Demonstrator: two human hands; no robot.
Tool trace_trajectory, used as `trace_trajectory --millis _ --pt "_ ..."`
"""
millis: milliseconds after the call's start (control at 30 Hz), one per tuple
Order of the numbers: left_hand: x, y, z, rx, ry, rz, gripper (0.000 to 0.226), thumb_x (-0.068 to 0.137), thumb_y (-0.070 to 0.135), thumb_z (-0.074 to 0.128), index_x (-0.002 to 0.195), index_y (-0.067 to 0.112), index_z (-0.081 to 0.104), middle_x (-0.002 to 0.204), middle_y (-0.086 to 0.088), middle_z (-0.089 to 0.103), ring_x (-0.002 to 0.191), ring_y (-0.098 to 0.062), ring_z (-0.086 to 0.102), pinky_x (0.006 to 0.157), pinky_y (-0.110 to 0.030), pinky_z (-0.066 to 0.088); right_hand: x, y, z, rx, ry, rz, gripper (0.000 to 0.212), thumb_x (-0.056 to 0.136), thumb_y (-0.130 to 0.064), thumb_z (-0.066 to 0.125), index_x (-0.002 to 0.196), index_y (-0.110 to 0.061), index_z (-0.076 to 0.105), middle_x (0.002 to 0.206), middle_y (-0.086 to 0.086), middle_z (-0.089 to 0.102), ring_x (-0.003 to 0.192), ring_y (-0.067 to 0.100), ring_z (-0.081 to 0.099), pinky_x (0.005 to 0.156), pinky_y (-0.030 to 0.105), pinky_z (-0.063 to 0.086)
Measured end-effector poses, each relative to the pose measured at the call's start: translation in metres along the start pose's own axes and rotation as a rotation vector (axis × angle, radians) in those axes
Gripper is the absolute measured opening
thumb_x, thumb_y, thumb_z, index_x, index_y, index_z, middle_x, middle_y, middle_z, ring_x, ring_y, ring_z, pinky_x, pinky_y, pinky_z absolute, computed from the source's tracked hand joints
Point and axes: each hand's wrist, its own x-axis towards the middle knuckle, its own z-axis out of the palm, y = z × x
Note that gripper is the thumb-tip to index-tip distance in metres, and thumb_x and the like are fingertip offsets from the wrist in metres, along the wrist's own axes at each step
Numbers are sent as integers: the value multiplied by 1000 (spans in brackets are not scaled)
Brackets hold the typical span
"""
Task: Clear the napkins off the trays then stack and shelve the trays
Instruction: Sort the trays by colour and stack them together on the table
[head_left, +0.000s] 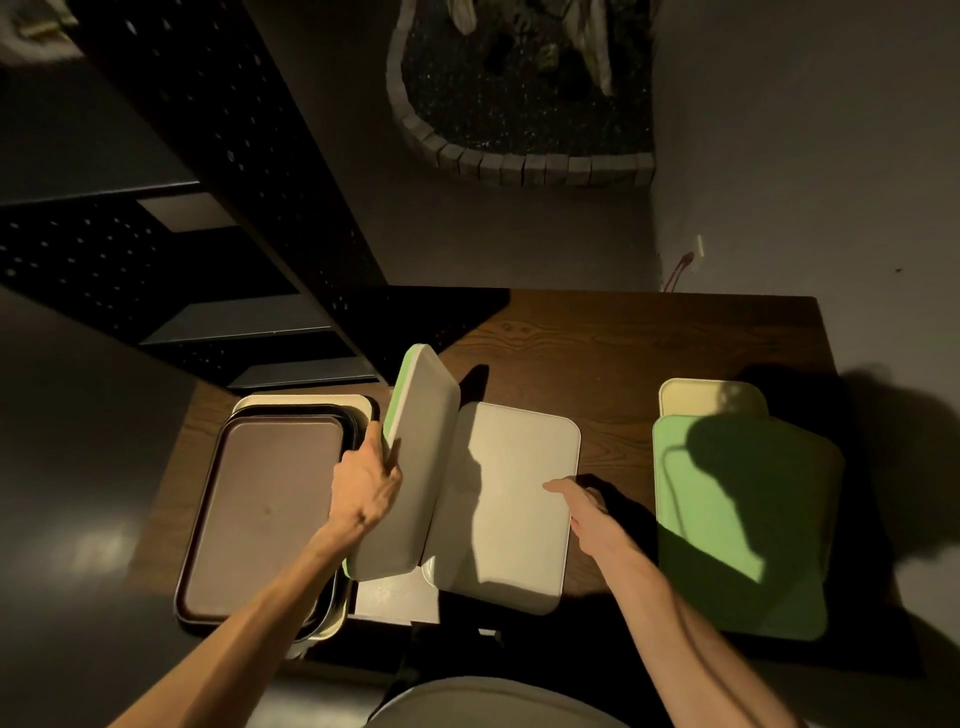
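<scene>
My left hand (366, 483) grips the left edge of a white tray (415, 457) and holds it tilted up on its side, with a green tray (402, 384) behind it. My right hand (584, 506) holds the right edge of another white tray (511, 499) lying upside down on the wooden table (623, 343). At the left stands a stack with a brown tray (260, 509) on top and a cream tray beneath. A green tray (743, 525) lies upside down at the right, over a pale yellow tray (709, 397). A white napkin (387, 595) shows under the tilted tray.
A black perforated shelf unit (208, 218) with grey shelves stands to the left, behind the table. A stone-edged planter (519, 156) lies on the floor beyond. A round grey seat (488, 701) is at the near edge.
</scene>
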Motion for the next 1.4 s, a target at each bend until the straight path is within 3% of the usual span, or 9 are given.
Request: trace_trajectory --millis 200,333,500,633,733,933,1100,1233,1400 --pt "1 0 3 -25 17 -17 25 97 26 50 115 9 44 103 -19 69 70 -26 61 73 -44 58 -15 -1 2 -23 -11 56 26 84 -18 68 106 -9 56 90 8 63 79 22 59 62 29 45" --pt "1 2 5 -78 7 -29 36 96 35 53 121 10 46 98 -17 70 64 -24 63 67 -38 59 -22 -15 11 -196 49 -172 30 86 -17 68 113 -12 56 101 5 63 86 21 63 73 36 56" --pt "-2 6 6 -165 -85 -27 60 90 50 59 133 12 43 96 -2 62 70 -21 67 57 -26 53 -59 -50 41 -221 -168 -454 10 95 -23 61 105 -25 60 94 -11 67 84 7 66 67 23 56" --pt "-4 -1 6 -425 -260 -72 74 80 70 56 138 27 43 118 6 64 101 -16 66 91 -39 55 -86 -53 77 -216 -380 -464 10 96 -32 58 101 -24 60 96 -9 67 92 14 68 79 36 60" --pt "-4 -3 6 -539 -354 -55 83 75 81 50 141 33 41 125 6 63 112 -13 62 101 -43 50 -96 -39 108 -279 -446 -391 54 96 -41 56 142 -15 45 132 -5 56 125 20 54 95 42 54" --pt "-9 -9 4 -663 -393 -45 72 72 55 77 132 27 48 114 3 68 102 -13 68 91 -36 56 -96 -20 131 -307 -513 -273 47 105 -27 37 152 -25 29 158 3 29 143 24 35 106 47 44" --pt "-10 -15 6 -404 -120 -78 49 88 16 65 134 13 48 114 -9 65 94 -22 64 81 -34 56 -86 -16 121 -403 -532 -212 50 103 -36 43 150 -21 35 157 0 31 142 22 35 105 39 46" --pt "-12 -31 1 -492 -144 -103 39 89 11 60 128 13 52 106 -11 68 91 -26 66 83 -46 58 -65 -11 106 -601 -342 -334 60 97 -47 49 148 -18 36 152 3 37 137 22 39 110 35 36" --pt "-22 -49 -22 -803 -292 -68 16 85 17 67 95 11 56 70 0 58 63 -15 54 56 -23 49 -49 -20 81 -509 -12 -339 77 94 -44 56 154 -15 17 158 12 22 143 31 30 113 43 33"
